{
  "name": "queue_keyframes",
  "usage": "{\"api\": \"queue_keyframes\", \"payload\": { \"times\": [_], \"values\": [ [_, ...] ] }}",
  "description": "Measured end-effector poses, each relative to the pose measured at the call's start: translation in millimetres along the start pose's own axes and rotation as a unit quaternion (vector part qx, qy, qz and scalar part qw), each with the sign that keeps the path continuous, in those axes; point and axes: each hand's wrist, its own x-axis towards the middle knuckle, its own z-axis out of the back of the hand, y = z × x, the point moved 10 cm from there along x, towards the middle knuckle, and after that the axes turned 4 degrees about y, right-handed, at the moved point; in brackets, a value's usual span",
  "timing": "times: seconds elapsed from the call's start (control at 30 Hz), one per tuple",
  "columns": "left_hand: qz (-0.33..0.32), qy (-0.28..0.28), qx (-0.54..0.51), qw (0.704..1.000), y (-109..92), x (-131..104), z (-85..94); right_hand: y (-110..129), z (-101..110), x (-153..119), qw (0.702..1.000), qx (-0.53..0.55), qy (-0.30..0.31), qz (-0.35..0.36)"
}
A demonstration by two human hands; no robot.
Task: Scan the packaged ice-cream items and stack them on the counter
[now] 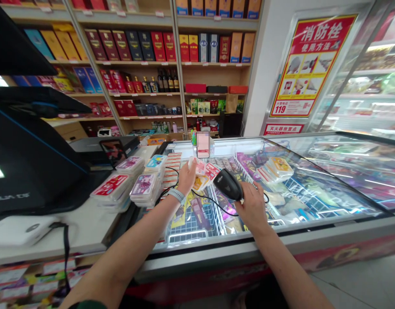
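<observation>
My left hand (187, 177), with a pale band on its wrist, grips a clear plastic box with a pink label (200, 166) above the glass-topped freezer. Beside that box are a red-labelled box (212, 171) and a yellow-labelled box (200, 183); whether the hand holds these too, I cannot tell. My right hand (253, 206) is closed round the handle of a black barcode scanner (228, 184). The scanner's head points left toward the boxes, and its black cable (213, 199) loops across the glass.
Stacked boxes with red (112, 186) and purple labels (144, 185) stand at the left. Another stack (276, 168) sits on the freezer glass (313, 197) at the right. A phone-like display (203, 144) stands at the back; a black checkout terminal (33, 159) fills the left.
</observation>
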Motion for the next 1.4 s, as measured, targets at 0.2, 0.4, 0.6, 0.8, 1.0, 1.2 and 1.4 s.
{"api": "queue_keyframes", "payload": {
  "times": [0.2, 0.4, 0.6, 0.8, 1.0, 1.2, 1.4],
  "values": [
    [0.119, 0.022, -0.148, 0.981, 26.9, -20.2, 4.2, -0.8, -1.4, -1.2, 1.000, 0.005, -0.002, 0.004],
    [0.173, 0.065, -0.264, 0.947, 27.3, -36.8, 0.8, -1.6, 0.2, -1.3, 1.000, 0.010, -0.008, -0.001],
    [0.173, 0.071, -0.297, 0.937, 26.7, -41.8, 3.8, -1.1, 2.4, -1.2, 0.999, 0.031, -0.013, 0.002],
    [0.146, 0.048, -0.299, 0.942, 19.7, -45.0, 4.9, 6.6, 0.5, -0.8, 0.997, 0.070, -0.013, 0.024],
    [0.129, 0.027, -0.283, 0.950, 22.0, -46.0, 1.6, 10.9, -5.1, 0.4, 0.996, 0.085, 0.012, 0.031],
    [0.112, 0.028, -0.253, 0.961, 20.3, -45.3, 1.2, 14.5, -6.9, 1.4, 0.995, 0.084, 0.029, 0.035],
    [0.101, 0.021, -0.224, 0.969, 17.8, -45.0, 2.9, 18.6, -8.6, 2.0, 0.994, 0.085, 0.043, 0.045]
  ]
}}
